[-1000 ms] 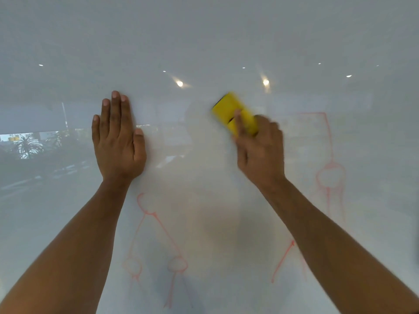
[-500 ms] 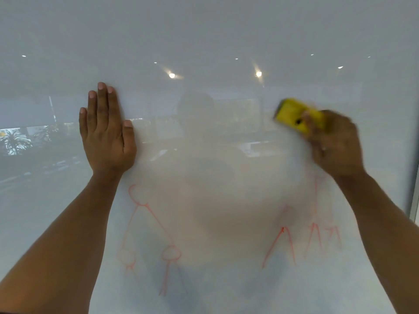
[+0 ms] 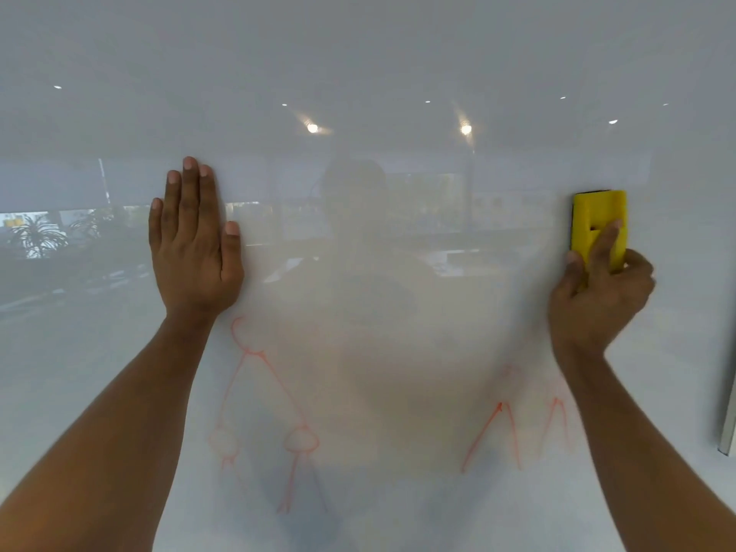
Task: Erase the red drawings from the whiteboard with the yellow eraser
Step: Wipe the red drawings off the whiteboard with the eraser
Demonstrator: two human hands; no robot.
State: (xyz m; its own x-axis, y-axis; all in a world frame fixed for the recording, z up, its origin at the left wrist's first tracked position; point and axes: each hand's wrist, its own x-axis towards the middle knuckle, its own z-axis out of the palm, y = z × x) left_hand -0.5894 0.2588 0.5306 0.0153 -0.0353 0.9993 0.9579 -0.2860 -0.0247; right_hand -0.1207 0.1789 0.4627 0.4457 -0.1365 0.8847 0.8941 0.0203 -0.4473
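Observation:
The glossy whiteboard (image 3: 378, 65) fills the view. My right hand (image 3: 597, 300) grips the yellow eraser (image 3: 597, 221) upright against the board at the right, forefinger laid along its back. My left hand (image 3: 193, 241) is pressed flat on the board at the left, fingers pointing up and holding nothing. A red tree-like drawing (image 3: 265, 396) of circles joined by lines runs below my left hand. Two red inverted-V marks (image 3: 494, 436) sit lower right, beside my right forearm, with faint pink smears above them.
The board's metal edge (image 3: 727, 424) runs down the far right. Ceiling lights, plants and a blurred figure show as reflections in the board surface. A wide smeared, wiped patch lies between my two hands.
My right hand has swept the eraser from the board's middle to the far right and turned it upright. The tall red figure on the right is wiped away. My left hand has stayed pressed flat.

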